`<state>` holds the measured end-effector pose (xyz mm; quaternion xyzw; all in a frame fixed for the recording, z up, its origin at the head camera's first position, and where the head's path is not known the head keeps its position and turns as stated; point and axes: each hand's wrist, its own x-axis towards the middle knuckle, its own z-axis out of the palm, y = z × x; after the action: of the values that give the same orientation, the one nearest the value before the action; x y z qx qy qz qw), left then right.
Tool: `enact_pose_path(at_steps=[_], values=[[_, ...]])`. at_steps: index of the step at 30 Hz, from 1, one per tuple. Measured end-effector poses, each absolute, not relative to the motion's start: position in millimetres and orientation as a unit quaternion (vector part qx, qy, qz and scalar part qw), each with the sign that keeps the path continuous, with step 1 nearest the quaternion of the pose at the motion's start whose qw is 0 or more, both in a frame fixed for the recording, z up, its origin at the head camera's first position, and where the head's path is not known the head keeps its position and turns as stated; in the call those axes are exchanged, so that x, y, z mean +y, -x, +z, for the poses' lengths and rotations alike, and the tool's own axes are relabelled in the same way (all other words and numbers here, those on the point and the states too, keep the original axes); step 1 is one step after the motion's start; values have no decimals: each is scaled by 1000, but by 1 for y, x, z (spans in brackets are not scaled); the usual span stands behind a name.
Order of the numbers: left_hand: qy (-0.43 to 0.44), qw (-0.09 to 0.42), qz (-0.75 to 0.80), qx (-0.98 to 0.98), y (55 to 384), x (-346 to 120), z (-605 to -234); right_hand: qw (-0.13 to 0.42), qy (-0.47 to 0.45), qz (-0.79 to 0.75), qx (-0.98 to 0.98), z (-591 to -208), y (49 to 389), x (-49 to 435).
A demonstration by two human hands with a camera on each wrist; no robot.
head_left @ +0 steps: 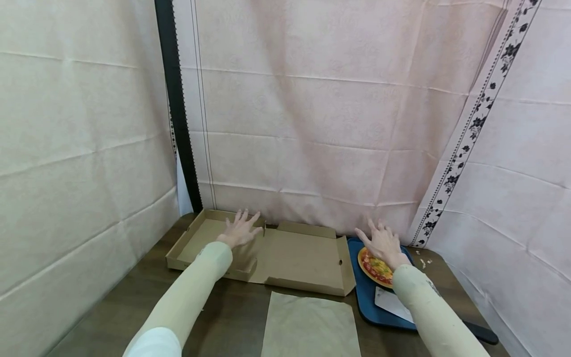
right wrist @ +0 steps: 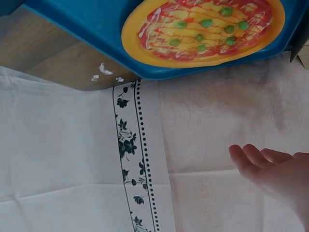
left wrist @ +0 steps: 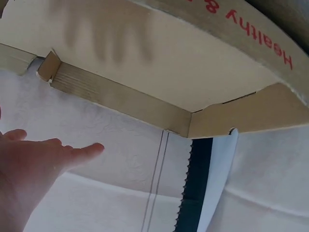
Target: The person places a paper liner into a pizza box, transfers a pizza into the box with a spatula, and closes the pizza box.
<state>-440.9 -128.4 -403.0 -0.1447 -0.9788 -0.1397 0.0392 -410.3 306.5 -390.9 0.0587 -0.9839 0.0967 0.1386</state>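
My left hand [head_left: 241, 229], fingers spread, reaches out above an opened cardboard pizza box [head_left: 300, 258]. In the left wrist view the same hand holds nothing, and red lettering shows on the wall of the box [left wrist: 227, 36]. With its fingers spread too, my right hand [head_left: 384, 244] hovers over a pizza [head_left: 376, 271] on a blue tray [head_left: 368, 302], partly covering it in the head view. Yellow crust, red edges and green pieces on the pizza [right wrist: 207, 31] show from the right wrist, where the hand is apart from it.
A sheet of brown paper [head_left: 311, 325] lies in front of the box. On the tray is a flat pale blade [head_left: 392, 303], with a black handle [head_left: 482, 332] jutting out at the right. White scraps [head_left: 424, 262] dot the brown table; cloth curtains [head_left: 312, 124] hang behind.
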Motion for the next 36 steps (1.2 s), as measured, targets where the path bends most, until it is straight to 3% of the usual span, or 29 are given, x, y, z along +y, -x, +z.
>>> enact_pose_path(at_steps=[9, 19, 36], values=[[178, 69, -103, -976, 444, -119, -398, 143, -70, 61, -985, -395, 412, 300], [174, 49, -122, -976, 443, -114, -402, 112, -74, 52, -990, -416, 415, 287], [204, 56, -116, -970, 437, -102, -404, 12, -29, 47, -998, -445, 419, 258]])
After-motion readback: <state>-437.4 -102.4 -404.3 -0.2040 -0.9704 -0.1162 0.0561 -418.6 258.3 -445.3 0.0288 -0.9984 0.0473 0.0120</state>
